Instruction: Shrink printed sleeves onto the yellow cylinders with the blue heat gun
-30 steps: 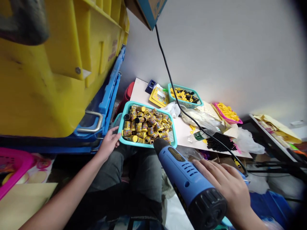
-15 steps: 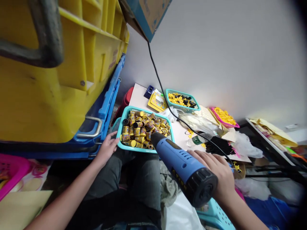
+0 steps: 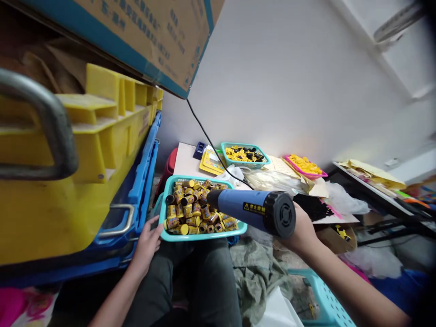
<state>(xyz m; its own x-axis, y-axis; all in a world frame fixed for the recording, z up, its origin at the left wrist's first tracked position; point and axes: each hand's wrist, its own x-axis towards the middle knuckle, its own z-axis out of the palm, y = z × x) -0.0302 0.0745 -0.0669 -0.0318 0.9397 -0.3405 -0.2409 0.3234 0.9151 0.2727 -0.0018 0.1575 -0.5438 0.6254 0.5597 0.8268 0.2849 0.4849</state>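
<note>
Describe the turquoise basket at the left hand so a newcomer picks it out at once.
Right of the big yellow bin is the pale table. At its near left end, the left hand touches the rim of the turquoise basket. Unlike the similar basket farther back, which holds yellow and black parts, this one is filled with small printed yellow-brown cylinders.

The head camera looks forward and down from close above the hands [image 3: 147,240] toward the wall [image 3: 282,91].
</note>
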